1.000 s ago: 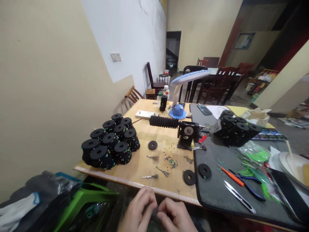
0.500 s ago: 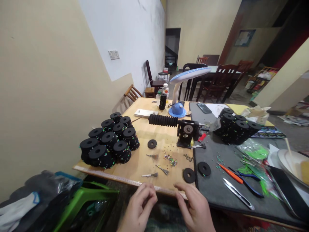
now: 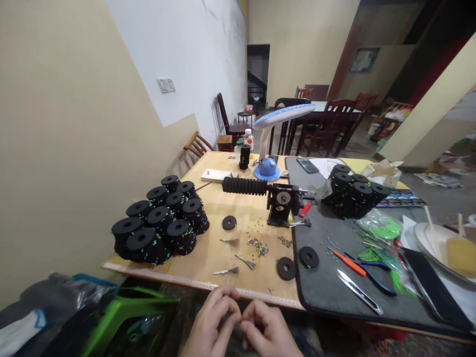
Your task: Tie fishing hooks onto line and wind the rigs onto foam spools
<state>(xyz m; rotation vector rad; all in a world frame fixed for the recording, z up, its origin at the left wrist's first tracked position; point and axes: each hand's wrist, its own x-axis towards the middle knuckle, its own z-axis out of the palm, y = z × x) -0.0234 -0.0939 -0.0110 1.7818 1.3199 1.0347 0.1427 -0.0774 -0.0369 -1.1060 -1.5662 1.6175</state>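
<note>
My left hand (image 3: 218, 317) and my right hand (image 3: 266, 325) meet just in front of the table's near edge. Fingers on both are curled and pinched, with their tips close together. Whatever they may hold is hidden or too small to name. Just beyond them, small wire bundles with frayed grey ends (image 3: 227, 270) lie on the wooden tabletop (image 3: 208, 248). A scatter of tiny coloured beads (image 3: 258, 247) is spread behind those. Two black foam rings (image 3: 286, 268) rest to the right, one on wood and one on the grey mat (image 3: 323, 292).
Stacked black foam rings (image 3: 159, 218) stand at left, more (image 3: 353, 193) at back right. A black winding device (image 3: 281, 203) carries a row of rings on its shaft, near a blue lamp (image 3: 267, 168). Tweezers (image 3: 359, 292), an orange-handled tool (image 3: 347, 262) and blue-handled pliers (image 3: 377, 277) lie right.
My right hand has moved left to meet my left hand, and its fingers have closed into a pinch. The whole view has shifted slightly, so the table things appear further left.
</note>
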